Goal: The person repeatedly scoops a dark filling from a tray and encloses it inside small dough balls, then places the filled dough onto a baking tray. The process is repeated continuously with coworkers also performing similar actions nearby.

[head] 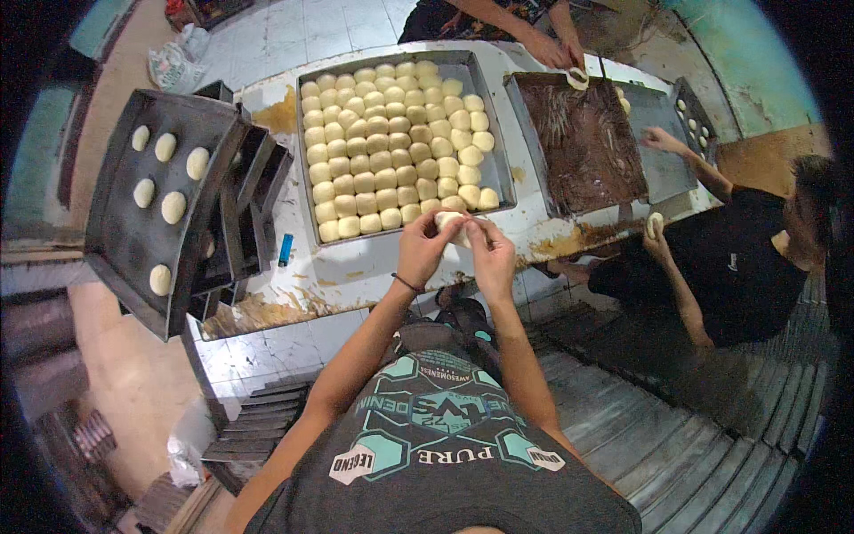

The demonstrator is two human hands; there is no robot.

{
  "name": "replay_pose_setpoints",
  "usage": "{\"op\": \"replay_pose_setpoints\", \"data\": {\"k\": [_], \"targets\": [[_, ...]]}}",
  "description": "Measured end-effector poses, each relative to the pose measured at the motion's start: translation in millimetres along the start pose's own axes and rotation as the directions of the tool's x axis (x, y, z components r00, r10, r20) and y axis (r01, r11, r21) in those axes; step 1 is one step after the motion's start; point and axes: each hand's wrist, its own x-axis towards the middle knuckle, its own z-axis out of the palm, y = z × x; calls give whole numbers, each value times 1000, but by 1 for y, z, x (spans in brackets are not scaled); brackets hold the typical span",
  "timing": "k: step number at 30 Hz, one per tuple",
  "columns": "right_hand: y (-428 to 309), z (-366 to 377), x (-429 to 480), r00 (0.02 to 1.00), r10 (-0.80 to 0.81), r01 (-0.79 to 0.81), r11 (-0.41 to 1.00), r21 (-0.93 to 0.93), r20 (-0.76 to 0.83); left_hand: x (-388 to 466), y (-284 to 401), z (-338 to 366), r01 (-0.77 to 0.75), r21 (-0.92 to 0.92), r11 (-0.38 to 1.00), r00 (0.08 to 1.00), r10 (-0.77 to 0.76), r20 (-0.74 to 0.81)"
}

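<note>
Both hands pinch one piece of pale dough point(448, 217) near the table's front edge. My left hand point(421, 245) has it between thumb and fingers, and my right hand point(490, 257) grips its other side. Just beyond my hands is a large metal tray point(494, 167), filled with rows of round dough balls point(390, 160). The tray's metal bottom shows along its right side. Fingers cover part of the dough piece, so its full shape is hidden.
Stacked metal trays point(233, 200) stand left, the top one point(120, 193) holding several dough pieces. A blue lighter point(285, 250) lies beside them. To the right is a tray of dark brown filling point(580, 147). One person works across the table point(267, 294); another sits at right point(720, 260), holding dough.
</note>
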Motion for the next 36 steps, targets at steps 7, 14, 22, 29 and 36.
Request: {"op": "replay_pose_setpoints", "data": {"k": [7,14,22,29,36], "targets": [[8,5,-52,963,187,-206,975,83,193,-27,6,-46,30,91,995,995,-38,92],[40,8,-31,998,17,-8,988,156,-56,-41,-19,-33,192,144,971,921,-229,316],[118,-31,-47,956,-268,292,907,-304,119,-48,-78,22,511,-395,764,833,-554,6],[219,-71,62,851,-379,525,599,-604,363,62,-66,74,-85,689,720,990,-14,137],[232,-64,85,774,-397,610,677,-412,494,169,-138,116,-64,941,331,967,-213,140]]}}
